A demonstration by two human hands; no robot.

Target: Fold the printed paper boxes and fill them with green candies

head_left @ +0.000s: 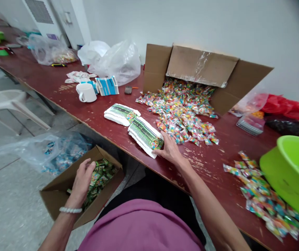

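Note:
Two fanned stacks of flat, green-printed packets with white edges lie end to end on the table. My right hand (169, 148) is at the near end of the closer stack (145, 135), thumb and fingers closed around that end. The farther stack (121, 114) lies just beyond it, up and to the left. My left hand (82, 181), with a pale bead bracelet on the wrist, hovers over an open cardboard box (57, 195) on the floor side. Its fingers are apart and nothing shows in them. Many small green packets (101, 177) fill the box.
A tipped carton (201, 64) spills wrapped colourful sweets (180, 111) across the red table (204, 164). More sweets (267, 198) lie by a green basin (290, 174). A white mug (86, 93) stands left; a plastic stool (8, 101) and bag of blue packets (68, 153) are below.

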